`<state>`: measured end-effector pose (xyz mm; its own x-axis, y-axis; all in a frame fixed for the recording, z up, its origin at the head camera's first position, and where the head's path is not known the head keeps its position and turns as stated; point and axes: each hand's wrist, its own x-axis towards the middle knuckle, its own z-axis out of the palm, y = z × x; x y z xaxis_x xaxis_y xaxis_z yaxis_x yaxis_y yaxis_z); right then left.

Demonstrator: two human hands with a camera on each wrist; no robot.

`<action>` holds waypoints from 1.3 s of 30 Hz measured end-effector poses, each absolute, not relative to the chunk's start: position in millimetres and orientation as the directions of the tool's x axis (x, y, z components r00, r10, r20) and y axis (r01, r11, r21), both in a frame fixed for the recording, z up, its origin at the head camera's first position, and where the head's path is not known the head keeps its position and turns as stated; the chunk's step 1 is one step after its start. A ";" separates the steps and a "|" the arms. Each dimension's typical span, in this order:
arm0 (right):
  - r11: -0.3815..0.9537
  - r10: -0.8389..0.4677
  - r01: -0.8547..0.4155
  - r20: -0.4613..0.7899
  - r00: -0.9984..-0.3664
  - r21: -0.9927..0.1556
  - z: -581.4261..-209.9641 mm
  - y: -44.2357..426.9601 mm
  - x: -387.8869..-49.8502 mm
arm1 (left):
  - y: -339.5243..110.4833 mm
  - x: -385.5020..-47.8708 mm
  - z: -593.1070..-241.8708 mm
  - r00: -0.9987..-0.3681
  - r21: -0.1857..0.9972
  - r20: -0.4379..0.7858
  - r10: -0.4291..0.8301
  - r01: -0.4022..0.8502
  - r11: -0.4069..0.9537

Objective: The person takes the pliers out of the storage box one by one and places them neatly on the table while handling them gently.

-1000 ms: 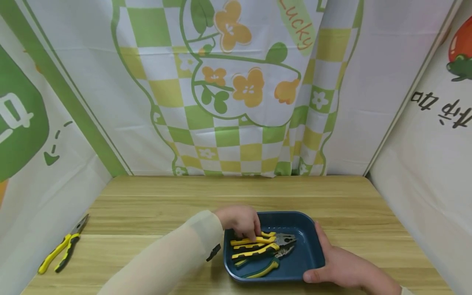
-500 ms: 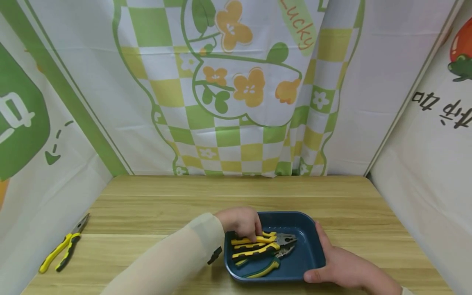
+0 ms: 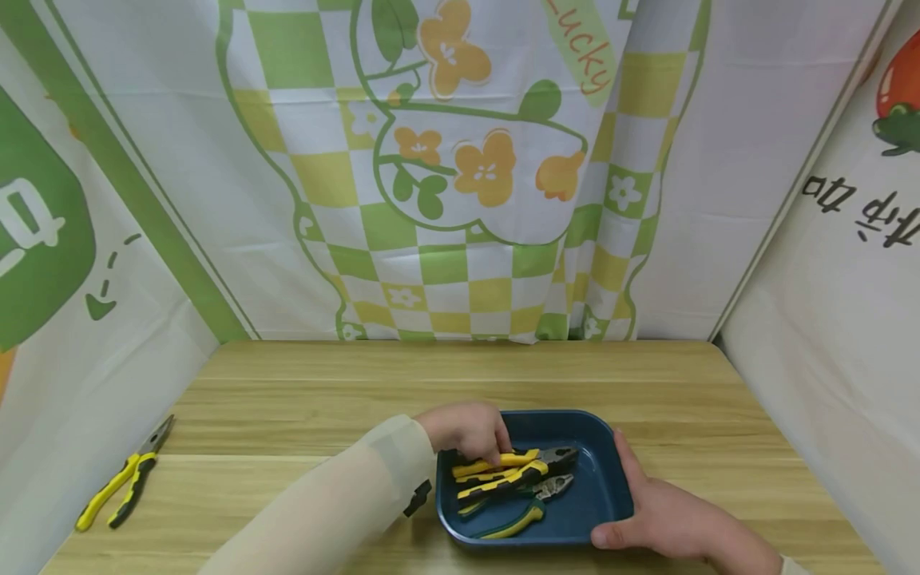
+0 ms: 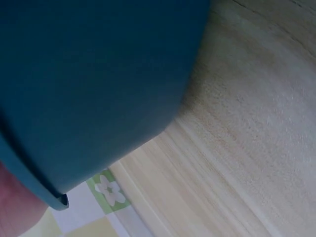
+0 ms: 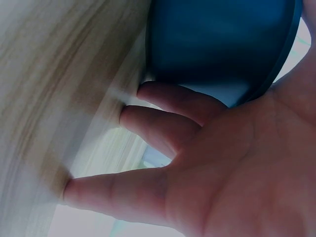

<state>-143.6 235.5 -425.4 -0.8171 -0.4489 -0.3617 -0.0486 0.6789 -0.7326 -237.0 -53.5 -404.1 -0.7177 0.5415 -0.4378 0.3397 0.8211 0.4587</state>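
Tabletop (image 3: 323,391): pliers (image 3: 523,458) jut rightward from left grip (image 3: 473,430).

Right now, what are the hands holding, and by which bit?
The left hand pinches yellow pliers by a handle; the right hand holds the blue tray round its right end.

The left hand (image 3: 470,431) hides 1 corner of the blue tray (image 3: 592,507) and some of the yellow pliers (image 3: 523,458) under it, and the sleeve (image 3: 323,503) behind it gets cut off.
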 end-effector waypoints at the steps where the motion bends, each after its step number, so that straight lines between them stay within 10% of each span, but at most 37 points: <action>1: 0.681 -0.447 -0.051 -0.360 -0.819 -0.730 -425.2 235.2 -143.7 | -54.3 -237.0 -403.6 -0.716 0.474 -0.437 0.544 0.331 0.816; 17: 0.700 -0.410 -0.020 -0.379 -0.830 -0.714 -424.8 234.1 -143.5 | -64.8 -244.1 -408.1 -0.637 0.848 -0.440 0.634 -0.062 0.526; 39: 0.679 -0.411 0.013 -0.395 -0.821 -0.734 -424.3 233.5 -144.1 | -90.8 -248.9 -393.6 -0.757 0.945 -0.323 0.568 -0.229 0.233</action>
<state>-144.1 233.5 -424.3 -0.8214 -0.4112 -0.3953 0.0133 0.6791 -0.7340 -248.9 -90.8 -393.6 -0.7573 0.5676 -0.3230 -0.2288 0.2326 0.9453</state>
